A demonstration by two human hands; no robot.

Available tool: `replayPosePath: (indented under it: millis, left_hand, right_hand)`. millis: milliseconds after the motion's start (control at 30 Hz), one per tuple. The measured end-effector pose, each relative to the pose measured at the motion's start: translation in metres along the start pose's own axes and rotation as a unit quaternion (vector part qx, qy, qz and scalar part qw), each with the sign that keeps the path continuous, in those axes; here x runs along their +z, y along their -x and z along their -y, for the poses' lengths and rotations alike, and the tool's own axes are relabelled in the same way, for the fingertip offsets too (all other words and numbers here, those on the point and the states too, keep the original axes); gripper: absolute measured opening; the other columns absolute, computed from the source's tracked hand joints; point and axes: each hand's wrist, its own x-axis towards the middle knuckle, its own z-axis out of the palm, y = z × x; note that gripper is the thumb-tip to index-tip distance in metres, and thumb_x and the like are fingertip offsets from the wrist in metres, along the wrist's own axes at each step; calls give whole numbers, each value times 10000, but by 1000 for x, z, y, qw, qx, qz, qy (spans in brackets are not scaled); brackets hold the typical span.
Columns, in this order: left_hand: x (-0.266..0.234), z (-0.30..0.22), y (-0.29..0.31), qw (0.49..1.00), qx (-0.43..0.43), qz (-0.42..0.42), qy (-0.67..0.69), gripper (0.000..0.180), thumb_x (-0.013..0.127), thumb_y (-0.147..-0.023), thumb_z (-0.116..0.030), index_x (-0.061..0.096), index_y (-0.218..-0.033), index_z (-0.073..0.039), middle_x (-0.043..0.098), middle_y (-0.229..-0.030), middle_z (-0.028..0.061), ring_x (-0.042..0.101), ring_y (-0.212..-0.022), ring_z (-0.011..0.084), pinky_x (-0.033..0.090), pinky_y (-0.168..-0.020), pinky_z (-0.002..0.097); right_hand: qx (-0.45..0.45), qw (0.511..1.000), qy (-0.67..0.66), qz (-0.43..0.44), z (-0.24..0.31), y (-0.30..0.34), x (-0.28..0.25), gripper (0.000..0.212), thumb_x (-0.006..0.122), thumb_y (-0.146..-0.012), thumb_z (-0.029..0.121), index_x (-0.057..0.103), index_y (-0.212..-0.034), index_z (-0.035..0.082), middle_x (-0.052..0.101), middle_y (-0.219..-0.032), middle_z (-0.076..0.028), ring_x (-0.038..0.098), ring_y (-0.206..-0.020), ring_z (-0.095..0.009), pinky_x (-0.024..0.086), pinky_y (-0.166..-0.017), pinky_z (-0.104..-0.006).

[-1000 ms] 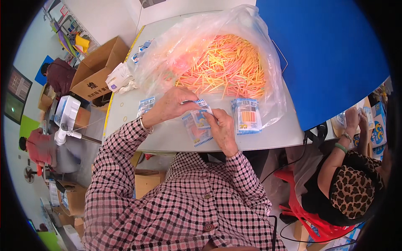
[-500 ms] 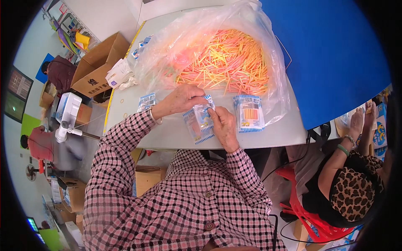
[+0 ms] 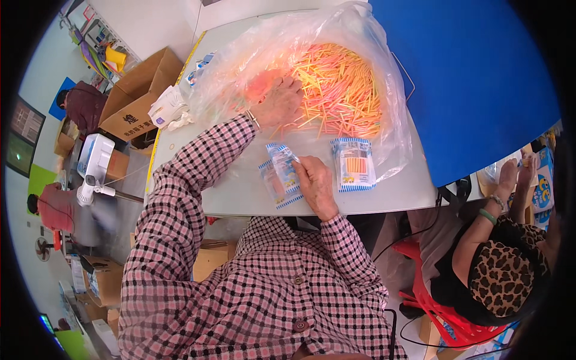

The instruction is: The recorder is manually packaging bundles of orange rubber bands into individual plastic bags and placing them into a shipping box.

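Note:
A large clear plastic bag (image 3: 231, 66) lies spread on the table, with a heap of thin pink, orange and yellow sticks (image 3: 345, 90) in its mouth. My left hand (image 3: 277, 103) rests over the heap's left edge, fingers spread and nothing visibly in them. What lies under its palm is hidden. My right hand (image 3: 317, 185) pinches a small blue-and-white packet (image 3: 281, 157) between thumb and fingers, near the table's front edge. Beneath it lies a clear packet with pinkish contents (image 3: 277, 189). To the right sits a packet showing orange sticks (image 3: 355, 165).
A pack of white tissues (image 3: 170, 108) is at the table's left side, beside an open cardboard box (image 3: 141, 93). A blue panel (image 3: 474, 78) borders the right. A co-worker (image 3: 501, 264) sits on a red chair at right; a small white fan (image 3: 96, 168) stands at left.
My left hand has let go of the packet and moved up to the sticks. My right hand still holds the packet. A packet left of my hands is now covered by my left arm.

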Motion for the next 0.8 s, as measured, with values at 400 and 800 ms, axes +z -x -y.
replayPosePath:
  millis: [400,800]
  left_hand:
    - [28,0,-18,997,-63,-10,-42,192,544,-722,-137,595,-836,8,463,-994,113,434,-933,249,344,-827,412]
    - [46,-5,-14,983,-82,11,-163,249,571,-696,-160,642,-894,-26,468,-1056,140,416,-1024,280,263,-947,521]
  right_hand:
    - [-17,1000,22,5,1,0,0,70,554,-828,68,571,-823,0,554,-731,-143,533,-725,-317,412,-668,-411]
    - [-17,1000,4,4,1,1,0,76,553,-830,74,580,-821,4,567,-736,-147,536,-735,-320,421,-684,-415]
